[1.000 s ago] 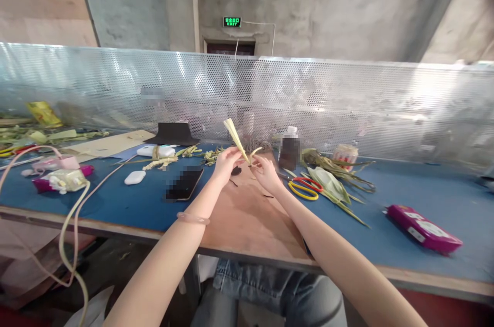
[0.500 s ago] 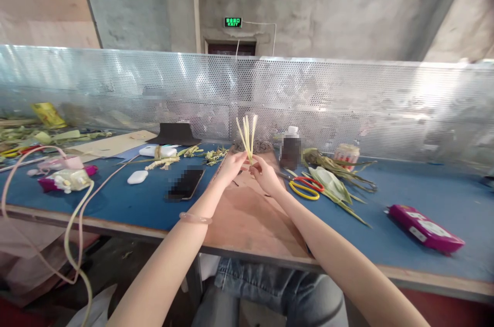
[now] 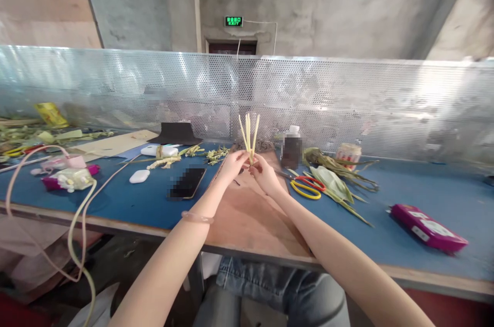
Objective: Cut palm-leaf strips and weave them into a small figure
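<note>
Pale yellow-green leaf strips (image 3: 249, 134), thin, narrow, fanned upright into 3-4 tips, held above brown board (image 3: 247, 219). Left hand (image 3: 232, 165) & right hand (image 3: 265, 172) both pinched shut on the strips' base, fingertips touching.

Left hand (image 3: 232, 164) and right hand (image 3: 264, 172) meet, fingertips pinched together, forearms outstretched.

A blue-topped bench (image 3: 424, 183) runs along a perforated metal screen (image 3: 347, 100). Behind it rise bare grey concrete walls (image 3: 328, 2), where a green exit sign (image 3: 233, 21) glows above a dark doorway (image 3: 231, 48). Plywood panels (image 3: 42, 13) cover the wall at left.
</note>
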The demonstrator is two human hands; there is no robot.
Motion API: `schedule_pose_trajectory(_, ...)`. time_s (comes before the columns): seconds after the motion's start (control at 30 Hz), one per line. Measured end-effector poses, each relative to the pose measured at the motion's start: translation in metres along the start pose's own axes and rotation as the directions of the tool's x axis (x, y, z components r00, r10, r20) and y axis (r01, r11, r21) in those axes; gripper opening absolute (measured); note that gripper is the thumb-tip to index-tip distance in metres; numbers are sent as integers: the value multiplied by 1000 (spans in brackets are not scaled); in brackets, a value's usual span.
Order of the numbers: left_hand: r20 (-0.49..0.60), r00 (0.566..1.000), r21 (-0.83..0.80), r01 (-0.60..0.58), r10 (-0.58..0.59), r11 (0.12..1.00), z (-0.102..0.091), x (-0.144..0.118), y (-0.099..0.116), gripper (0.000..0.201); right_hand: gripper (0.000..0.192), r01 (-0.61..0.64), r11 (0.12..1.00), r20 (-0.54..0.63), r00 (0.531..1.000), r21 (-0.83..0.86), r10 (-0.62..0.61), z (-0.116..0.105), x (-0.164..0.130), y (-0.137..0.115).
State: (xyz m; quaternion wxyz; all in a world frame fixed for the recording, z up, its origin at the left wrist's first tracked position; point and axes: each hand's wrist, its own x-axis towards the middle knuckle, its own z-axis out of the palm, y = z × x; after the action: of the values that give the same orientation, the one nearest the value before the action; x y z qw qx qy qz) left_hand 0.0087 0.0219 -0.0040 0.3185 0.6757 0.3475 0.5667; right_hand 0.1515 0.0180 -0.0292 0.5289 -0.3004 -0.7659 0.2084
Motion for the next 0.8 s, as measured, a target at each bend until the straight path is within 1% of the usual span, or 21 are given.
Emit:
schedule_pose_trajectory(0.1, 4, 1000, -14, 2, -2, 1000, 1, 1, -1, 40, 46, -6, 1000, -24, 1000, -2, 6, 0, -1, -1)
schedule_pose_trajectory(0.27, -83, 997, -47, -15, 11, 999, 2, -1, 4, 37, 46, -11, 1000, -18, 1000, 1, 11, 0, -1, -2)
schedule_pose_trajectory(0.4, -96, 995, -107, -16, 6, 994, 3, -3, 9, 35, 51, 8, 999, -19, 1000, 38, -7, 0, -2, -4)
schedule_pose_trajectory(0.53, -136, 991, -115, -18, 2, 993, 2, -4, 13, 45, 54, 17, 998, -13, 1000, 58, -16, 0, -2, -7)
schedule_pose_trajectory(0.63, -139, 990, -105, -38, 24, 994, 1, -5, 16, 50, 54, 19, 998, -18, 1000, 66, -18, 0, -3, -8)
schedule_pose_trajectory(0.8, -136, 988, -42, -76, 69, 996, 1, -6, 19, 39, 54, 22, 995, -19, 1000, 99, -20, 1, -4, -10)
